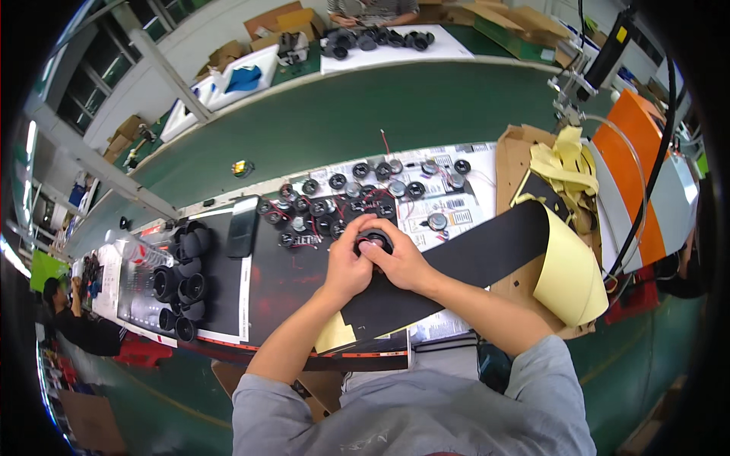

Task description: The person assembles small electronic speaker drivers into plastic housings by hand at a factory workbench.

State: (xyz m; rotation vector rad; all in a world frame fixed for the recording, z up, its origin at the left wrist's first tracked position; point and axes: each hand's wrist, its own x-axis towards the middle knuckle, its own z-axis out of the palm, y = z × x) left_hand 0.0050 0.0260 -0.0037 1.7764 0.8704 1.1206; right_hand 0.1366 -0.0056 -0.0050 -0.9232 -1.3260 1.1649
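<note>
Both of my hands are wrapped round one black round housing [378,240], held above the bench. My left hand [350,262] cups it from the left, and my right hand [403,262] grips it from the right with the thumb pressed on its open face. Just beyond my hands lie several small round speaker drivers [338,182] with thin red and black wires. Beneath my forearms a long black adhesive sheet [487,251] with yellow backing [572,285] stretches to the right, its end curling over.
Left on the bench sit several black cup-shaped housings [190,287], a dark phone [242,228] and a clear plastic bottle [137,249]. A cardboard box [517,148] holds crumpled yellow strips [566,167] at right, near an orange panel [635,163]. Another person [372,9] works across the green conveyor [334,106].
</note>
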